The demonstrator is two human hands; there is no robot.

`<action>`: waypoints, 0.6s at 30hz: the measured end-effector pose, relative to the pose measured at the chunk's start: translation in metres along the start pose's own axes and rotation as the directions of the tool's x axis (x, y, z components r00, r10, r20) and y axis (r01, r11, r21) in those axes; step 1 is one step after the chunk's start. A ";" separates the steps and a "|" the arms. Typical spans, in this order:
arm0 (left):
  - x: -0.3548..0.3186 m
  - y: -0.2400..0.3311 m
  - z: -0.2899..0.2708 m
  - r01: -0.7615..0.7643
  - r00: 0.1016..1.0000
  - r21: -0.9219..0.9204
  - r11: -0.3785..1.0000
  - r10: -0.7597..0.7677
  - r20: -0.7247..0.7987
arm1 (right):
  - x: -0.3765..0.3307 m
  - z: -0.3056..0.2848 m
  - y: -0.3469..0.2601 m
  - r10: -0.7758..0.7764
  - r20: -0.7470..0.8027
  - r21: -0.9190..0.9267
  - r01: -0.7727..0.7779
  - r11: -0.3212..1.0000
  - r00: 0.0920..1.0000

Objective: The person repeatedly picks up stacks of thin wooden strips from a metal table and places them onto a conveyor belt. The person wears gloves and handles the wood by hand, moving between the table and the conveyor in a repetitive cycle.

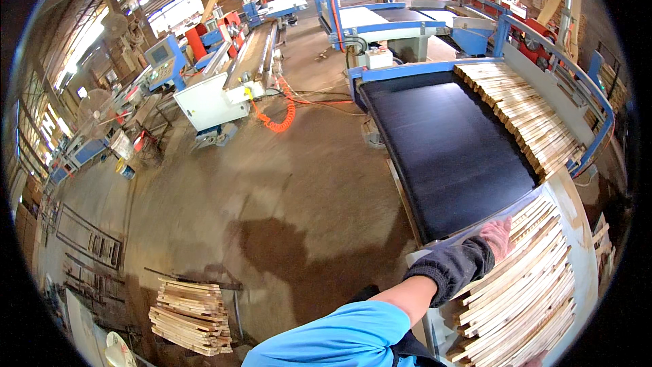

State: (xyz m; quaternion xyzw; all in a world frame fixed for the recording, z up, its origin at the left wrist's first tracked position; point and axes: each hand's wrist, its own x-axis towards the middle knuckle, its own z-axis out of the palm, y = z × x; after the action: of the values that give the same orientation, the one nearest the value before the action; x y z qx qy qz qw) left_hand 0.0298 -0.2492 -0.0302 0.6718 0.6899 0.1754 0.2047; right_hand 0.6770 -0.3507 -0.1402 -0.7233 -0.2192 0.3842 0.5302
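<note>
My left hand [498, 236], in a pinkish glove with a dark knitted sleeve cover on the forearm, reaches to the right. Its fingers are bent over the edge of a row of pale wooden strips [523, 282], on the side nearest the black belt. The strips lie side by side on a light-coloured table [577, 231]. Only a small part of my right hand [536, 359] shows at the lower edge, by the near side of the same row; its fingers are hidden.
The black conveyor belt [455, 153] adjoins the table, with another row of wooden strips [519, 112] across its far right side under a blue frame [564, 47]. A stack of strips [191, 316] stands at lower left. An orange coiled hose [278, 122] hangs by a white machine cabinet [212, 103].
</note>
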 end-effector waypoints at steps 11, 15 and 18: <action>-0.003 0.002 -0.002 -0.021 1.000 -0.042 0.999 0.021 -0.006 | -0.005 0.021 -0.010 0.024 -0.001 -0.014 -0.024 1.000 1.000; -0.002 0.001 0.006 -0.035 0.999 -0.040 0.999 0.033 -0.036 | -0.007 0.018 -0.007 0.034 -0.014 -0.014 -0.034 0.999 0.999; 0.002 -0.001 0.011 -0.037 0.998 -0.010 0.999 0.036 -0.060 | -0.007 0.018 -0.004 0.036 -0.021 -0.022 -0.037 0.999 0.999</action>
State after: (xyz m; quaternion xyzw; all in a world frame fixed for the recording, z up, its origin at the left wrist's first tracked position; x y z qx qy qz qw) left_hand 0.0349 -0.2475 -0.0399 0.6777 0.6823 0.2031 0.1844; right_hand 0.6588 -0.3437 -0.1363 -0.7370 -0.2048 0.3840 0.5172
